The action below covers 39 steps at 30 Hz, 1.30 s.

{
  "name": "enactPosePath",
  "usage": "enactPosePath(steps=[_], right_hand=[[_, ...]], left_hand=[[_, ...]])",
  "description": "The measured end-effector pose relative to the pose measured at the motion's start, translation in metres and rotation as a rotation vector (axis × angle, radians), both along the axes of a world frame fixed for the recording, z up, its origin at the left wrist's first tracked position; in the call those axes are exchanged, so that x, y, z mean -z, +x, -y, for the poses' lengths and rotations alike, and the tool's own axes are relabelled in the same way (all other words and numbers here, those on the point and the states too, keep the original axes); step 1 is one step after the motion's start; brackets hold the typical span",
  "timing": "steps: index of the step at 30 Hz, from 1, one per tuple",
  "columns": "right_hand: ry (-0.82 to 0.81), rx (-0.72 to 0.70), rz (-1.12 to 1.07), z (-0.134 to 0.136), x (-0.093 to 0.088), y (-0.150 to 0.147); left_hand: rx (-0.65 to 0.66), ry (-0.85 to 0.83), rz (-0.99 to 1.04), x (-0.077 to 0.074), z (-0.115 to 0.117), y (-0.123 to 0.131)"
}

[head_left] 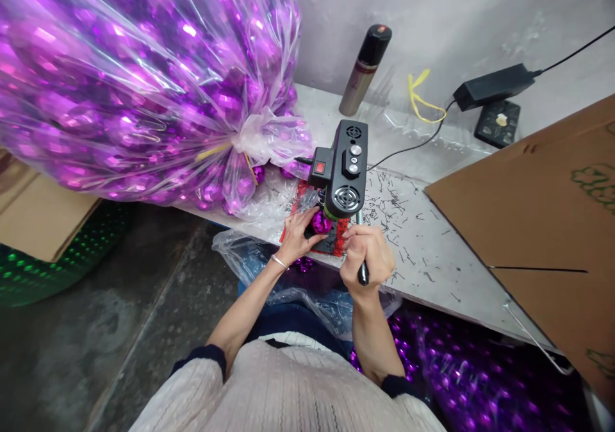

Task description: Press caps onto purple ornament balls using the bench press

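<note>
My left hand (298, 236) has its thumb and fingers curved around a shiny purple faceted ball (321, 222), which sits under the head of a small black bench machine (346, 169). The machine has two round vents, silver buttons and a red switch on its side. In my right hand (368, 256), the fingers are wrapped round the black-ended metal lever (364, 273) of the machine. A red and black base (339, 240) lies beneath the ball. The ball's underside and the contact point with the machine are hidden.
A huge clear bag of purple balls (144, 86) fills the left. Behind the machine stand a dark-capped bottle (365, 70), a yellow tie (423, 102) and a black power adapter (497, 86). Small dark pins (401, 211) litter the table. A cardboard box (538, 207) is at right.
</note>
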State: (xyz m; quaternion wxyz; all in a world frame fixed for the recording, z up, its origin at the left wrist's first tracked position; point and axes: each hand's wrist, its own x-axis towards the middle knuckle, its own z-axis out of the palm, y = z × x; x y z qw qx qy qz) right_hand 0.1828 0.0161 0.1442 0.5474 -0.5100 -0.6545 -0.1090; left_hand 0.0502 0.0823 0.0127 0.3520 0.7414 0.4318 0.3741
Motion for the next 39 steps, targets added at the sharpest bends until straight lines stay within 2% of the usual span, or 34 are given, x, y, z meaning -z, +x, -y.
enactPosePath(steps=[6, 12, 15, 29, 39], right_hand=[[0.004, -0.015, -0.002, 0.001, 0.009, 0.000], [0.101, -0.002, -0.016, -0.004, 0.045, 0.001], [0.132, -0.014, -0.053, -0.006, 0.057, 0.000], [0.140, -0.017, -0.138, -0.006, 0.067, -0.005], [0.151, 0.008, -0.066, -0.010, 0.073, -0.003]], left_hand=[[0.008, 0.078, -0.009, 0.005, -0.001, -0.001], [0.001, 0.138, -0.072, 0.011, -0.002, -0.001], [-0.002, 0.173, -0.071, 0.013, -0.002, -0.001], [-0.005, 0.181, -0.080, 0.014, -0.001, 0.000], [-0.018, 0.195, -0.090, 0.015, -0.001, 0.001]])
